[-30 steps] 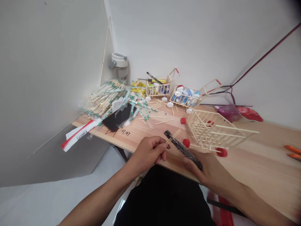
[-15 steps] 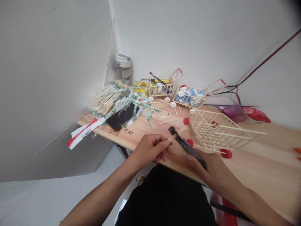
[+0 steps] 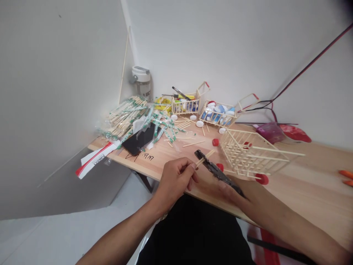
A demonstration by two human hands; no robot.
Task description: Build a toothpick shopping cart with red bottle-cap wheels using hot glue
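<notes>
Stick tight in left grip

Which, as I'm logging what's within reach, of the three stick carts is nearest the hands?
The largest cart, tilted beside the right hand holding the dark tool; the two smaller carts stand back by the wall, holding bottle caps.

head cam | looks forward-down | close over table edge | single view
</notes>
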